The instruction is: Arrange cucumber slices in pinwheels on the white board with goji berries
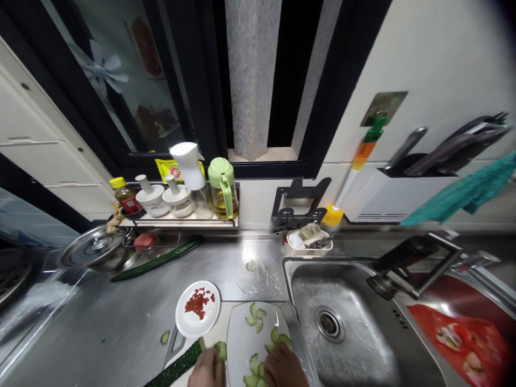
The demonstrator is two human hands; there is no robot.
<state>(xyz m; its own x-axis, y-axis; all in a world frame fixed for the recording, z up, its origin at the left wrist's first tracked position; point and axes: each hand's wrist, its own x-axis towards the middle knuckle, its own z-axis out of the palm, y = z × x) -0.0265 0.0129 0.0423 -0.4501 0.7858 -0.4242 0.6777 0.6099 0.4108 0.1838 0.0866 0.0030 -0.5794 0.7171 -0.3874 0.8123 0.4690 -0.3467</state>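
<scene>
My left hand (207, 370) is at the bottom edge, fingers closed around the cut end of a dark green cucumber (177, 367) that lies on a pale cutting board (220, 322). A light green cut piece (220, 350) sits at its fingertips. My right hand (284, 368) rests curled over the near end of a white oval plate (242, 344) that carries several cucumber slices (255, 317). What its fingers hold is hidden. A small round plate (183, 322) with chopped red chilli (198, 302) stands just left of the oval plate.
A second whole cucumber (157, 260) lies near a pot lid (94, 245). Loose slices (165, 337) dot the wet steel counter. A condiment rack (181, 219) lines the wall. The sink (342, 322) with its tap (407, 266) is at right, beside a red basin (463, 333).
</scene>
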